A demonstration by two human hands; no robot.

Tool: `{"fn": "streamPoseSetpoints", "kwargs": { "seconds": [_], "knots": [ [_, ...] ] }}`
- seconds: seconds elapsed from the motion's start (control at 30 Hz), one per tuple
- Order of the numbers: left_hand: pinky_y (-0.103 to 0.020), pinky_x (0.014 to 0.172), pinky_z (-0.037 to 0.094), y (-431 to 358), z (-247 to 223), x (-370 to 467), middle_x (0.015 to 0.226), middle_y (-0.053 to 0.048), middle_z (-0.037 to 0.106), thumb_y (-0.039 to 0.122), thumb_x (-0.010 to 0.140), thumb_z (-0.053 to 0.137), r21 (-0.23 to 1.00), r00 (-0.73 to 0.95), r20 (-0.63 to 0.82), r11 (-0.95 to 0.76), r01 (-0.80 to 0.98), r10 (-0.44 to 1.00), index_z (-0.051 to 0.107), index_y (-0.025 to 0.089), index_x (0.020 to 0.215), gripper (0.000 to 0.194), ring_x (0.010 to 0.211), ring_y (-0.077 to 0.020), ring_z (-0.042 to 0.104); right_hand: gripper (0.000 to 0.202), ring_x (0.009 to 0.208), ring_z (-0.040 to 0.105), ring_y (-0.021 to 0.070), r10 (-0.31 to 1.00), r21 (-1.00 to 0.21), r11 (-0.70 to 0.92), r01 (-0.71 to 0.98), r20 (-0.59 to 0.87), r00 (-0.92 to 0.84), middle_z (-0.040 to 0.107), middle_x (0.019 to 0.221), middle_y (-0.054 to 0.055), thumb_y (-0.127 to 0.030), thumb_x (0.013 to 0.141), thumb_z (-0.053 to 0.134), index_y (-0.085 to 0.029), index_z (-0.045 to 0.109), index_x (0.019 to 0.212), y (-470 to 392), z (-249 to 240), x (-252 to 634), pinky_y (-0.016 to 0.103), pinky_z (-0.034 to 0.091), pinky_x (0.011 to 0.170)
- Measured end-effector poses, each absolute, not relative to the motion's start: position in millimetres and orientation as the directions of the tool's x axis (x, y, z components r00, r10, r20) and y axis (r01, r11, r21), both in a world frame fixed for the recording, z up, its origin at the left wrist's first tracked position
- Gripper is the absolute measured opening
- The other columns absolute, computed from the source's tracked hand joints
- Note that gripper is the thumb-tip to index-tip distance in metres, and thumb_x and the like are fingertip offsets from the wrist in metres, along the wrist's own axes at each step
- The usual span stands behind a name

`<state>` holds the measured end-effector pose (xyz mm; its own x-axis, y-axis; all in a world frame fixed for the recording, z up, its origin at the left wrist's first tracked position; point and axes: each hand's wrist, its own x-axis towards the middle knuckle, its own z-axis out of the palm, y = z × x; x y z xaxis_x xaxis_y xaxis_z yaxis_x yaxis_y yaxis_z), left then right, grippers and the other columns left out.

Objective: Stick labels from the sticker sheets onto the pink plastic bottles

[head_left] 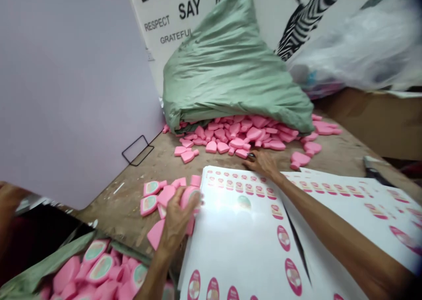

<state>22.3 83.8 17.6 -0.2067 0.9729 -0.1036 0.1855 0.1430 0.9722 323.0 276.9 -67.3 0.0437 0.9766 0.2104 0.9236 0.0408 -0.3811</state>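
Observation:
My left hand is closed around a pink bottle at the left edge of the label sheet. Beneath and beside that hand lies a small group of pink bottles, including one with a pale oval label. My right hand reaches past the sheet's top edge, its fingers closed on a small dark pointed thing. Its tip is at a plain pink bottle; whether they touch is unclear. Printed pink labels run along the sheet's edges, and one pale round label lies on its surface.
A green sack spills many pink bottles at the back. Lower left, another green sack holds labelled bottles. More label sheets lie at right, with a black-handled tool. A black wire frame stands by the pale panel.

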Motion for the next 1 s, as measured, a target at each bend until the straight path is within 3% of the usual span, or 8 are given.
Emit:
{"fn": "streamPoseSetpoints", "kwargs": {
  "seconds": [0.13,0.23,0.3,0.43,0.6,0.73,0.83,1.0],
  "knots": [
    [-0.05,0.095,0.042,92,10,-10,0.115,-0.015,0.06,0.038,0.076,0.058,0.691,-0.346,0.294,0.052,0.721,0.891,0.057,0.015,0.113,0.043,0.114,-0.0337,0.052,0.06,0.099,0.058,0.027,0.971,-0.389,0.037,0.921,0.233,0.06,0.063,0.112,0.013,-0.053,0.071,0.064,-0.018,0.053,0.119,276,-57,319,0.034,0.041,0.078],
    [-0.054,0.103,0.033,91,0,-13,0.135,-0.022,0.044,0.035,0.077,0.056,0.522,-0.27,0.54,-0.065,0.85,0.797,0.05,0.01,0.122,0.051,0.128,-0.0358,0.038,0.063,0.092,0.061,0.0262,0.97,-0.417,0.029,0.908,0.232,0.076,0.064,0.108,0.015,-0.053,0.071,0.063,-0.015,0.053,0.119,287,-46,311,0.032,0.043,0.072],
    [-0.051,0.101,0.037,87,-7,-4,0.132,-0.019,0.047,0.033,0.079,0.055,0.517,-0.188,0.576,-0.176,0.838,0.795,0.054,0.014,0.118,0.043,0.125,-0.0331,0.042,0.052,0.086,0.062,0.0244,0.973,-0.438,0.045,0.898,0.224,0.061,0.067,0.1,0.014,-0.05,0.075,0.06,-0.014,0.058,0.112,294,-39,304,0.03,0.043,0.069],
    [-0.045,0.094,0.045,79,-9,20,0.116,-0.014,0.06,0.03,0.084,0.052,0.687,-0.087,0.44,-0.273,0.673,0.894,0.062,0.019,0.101,0.023,0.112,-0.0277,0.054,0.035,0.084,0.063,0.0227,0.976,-0.477,0.139,0.868,0.215,-0.037,0.069,0.092,0.014,-0.039,0.085,0.049,-0.012,0.065,0.101,283,-24,288,0.03,0.043,0.071],
    [-0.037,0.086,0.048,80,16,43,0.111,-0.011,0.061,0.036,0.081,0.058,0.927,-0.048,0.121,-0.096,0.363,0.991,0.059,0.018,0.109,0.033,0.1,-0.0229,0.059,0.03,0.077,0.062,0.0154,0.908,-0.583,0.386,0.715,0.104,-0.405,0.07,0.089,0.0,-0.039,0.075,0.064,-0.022,0.07,0.098,197,16,287,0.023,0.045,0.071],
    [-0.03,0.074,0.049,67,29,66,0.096,-0.009,0.067,0.036,0.073,0.069,0.969,0.503,-0.241,0.238,0.071,0.83,0.061,0.016,0.108,0.041,0.085,-0.0212,0.064,0.028,0.078,0.061,0.015,0.664,-0.792,0.468,0.392,0.023,-0.748,0.069,0.088,0.0,-0.037,0.075,0.064,-0.023,0.07,0.098,111,62,292,0.024,0.046,0.072],
    [-0.027,0.062,0.049,49,26,83,0.082,-0.01,0.068,0.038,0.076,0.066,0.902,0.668,-0.264,0.423,-0.084,0.695,0.062,0.013,0.099,0.035,0.067,-0.0187,0.066,0.033,0.082,0.061,0.016,0.711,-0.833,0.397,0.386,0.013,-0.703,0.067,0.093,0.001,-0.039,0.074,0.065,-0.025,0.068,0.104,78,66,301,0.025,0.046,0.074],
    [-0.028,0.061,0.053,53,3,103,0.08,-0.008,0.065,0.045,0.073,0.067,0.93,0.321,-0.216,0.294,-0.218,0.922,0.06,0.011,0.089,0.039,0.06,-0.0146,0.063,0.036,0.076,0.059,0.0167,0.978,-0.77,0.194,0.608,0.102,-0.183,0.066,0.086,0.003,-0.046,0.09,0.038,-0.02,0.062,0.095,88,3,309,0.028,0.045,0.068]
  ]
}}
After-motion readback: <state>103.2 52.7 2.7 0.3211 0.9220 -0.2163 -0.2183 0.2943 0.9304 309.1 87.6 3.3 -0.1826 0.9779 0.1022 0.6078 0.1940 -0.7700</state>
